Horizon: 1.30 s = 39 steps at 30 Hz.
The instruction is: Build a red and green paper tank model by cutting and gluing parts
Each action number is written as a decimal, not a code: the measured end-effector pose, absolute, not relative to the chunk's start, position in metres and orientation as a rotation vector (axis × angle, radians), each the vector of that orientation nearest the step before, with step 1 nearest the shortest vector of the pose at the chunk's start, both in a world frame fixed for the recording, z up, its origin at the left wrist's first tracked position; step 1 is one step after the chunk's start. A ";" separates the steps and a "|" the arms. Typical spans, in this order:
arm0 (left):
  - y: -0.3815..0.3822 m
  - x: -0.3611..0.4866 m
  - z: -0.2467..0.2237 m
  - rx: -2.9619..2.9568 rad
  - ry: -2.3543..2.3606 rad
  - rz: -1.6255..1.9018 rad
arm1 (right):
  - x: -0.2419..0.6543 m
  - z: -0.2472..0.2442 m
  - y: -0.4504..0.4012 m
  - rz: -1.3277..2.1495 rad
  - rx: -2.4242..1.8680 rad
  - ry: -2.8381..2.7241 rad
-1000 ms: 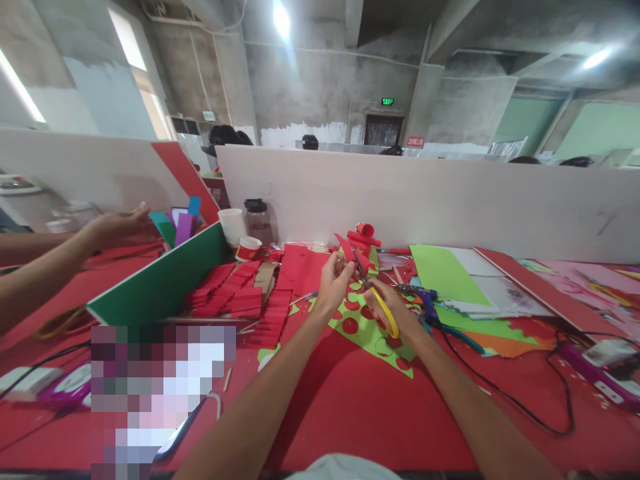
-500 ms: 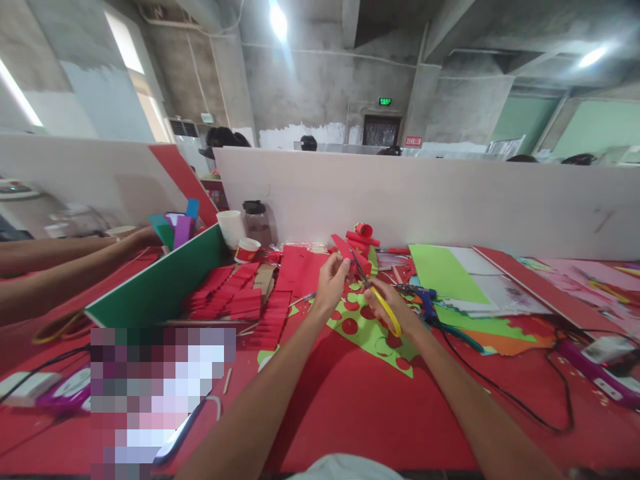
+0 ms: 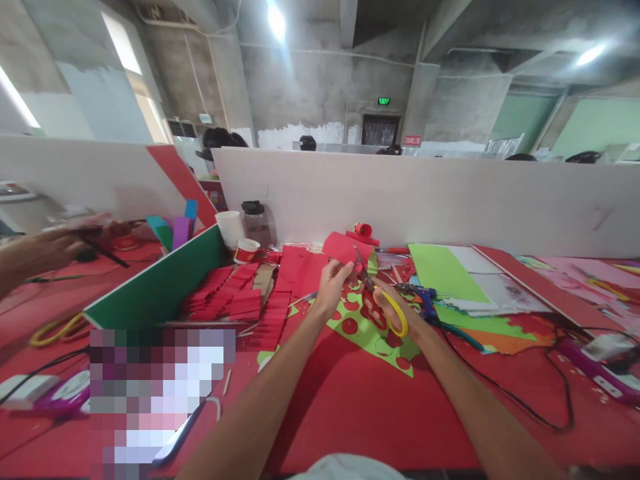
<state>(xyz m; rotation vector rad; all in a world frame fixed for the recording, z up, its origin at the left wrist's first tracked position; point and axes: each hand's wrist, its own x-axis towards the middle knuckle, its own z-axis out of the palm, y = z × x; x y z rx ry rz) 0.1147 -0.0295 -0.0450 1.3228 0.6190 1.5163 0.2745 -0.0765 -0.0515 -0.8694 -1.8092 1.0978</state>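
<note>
Between the thumb and fingers of my left hand (image 3: 332, 285) is a piece of red paper (image 3: 343, 246), its broad face turned toward me. My right hand (image 3: 381, 297) grips scissors (image 3: 399, 319) with yellow and red handles. Their blades point up and away, at the right part of the red paper; whether they touch it I cannot tell. Below both hands lies a green sheet (image 3: 400, 360) with several red round spots. Rolled red paper (image 3: 363, 230) is just behind the held piece.
Left of my hands lie stacked red strips (image 3: 245, 303), a paper cup (image 3: 247, 251) and a bottle (image 3: 256, 220). A glue gun (image 3: 426, 300) with a trailing cord and pliers (image 3: 463, 337) are on the right. Beyond the green divider (image 3: 160, 280) a co-worker's hand (image 3: 45, 250) shows.
The red paper has turned from a narrow slanted view to its broad face. The scissors have tilted and both handle loops now show. The co-worker's arms have shifted at the far left.
</note>
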 end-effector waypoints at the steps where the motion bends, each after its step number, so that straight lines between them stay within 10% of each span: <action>1: -0.030 0.115 -0.045 1.327 0.612 1.514 | 0.274 -0.052 -0.076 1.099 -0.858 -1.804; 39: -0.032 0.117 -0.045 1.365 0.640 1.463 | 0.273 -0.052 -0.077 0.983 -0.917 -1.803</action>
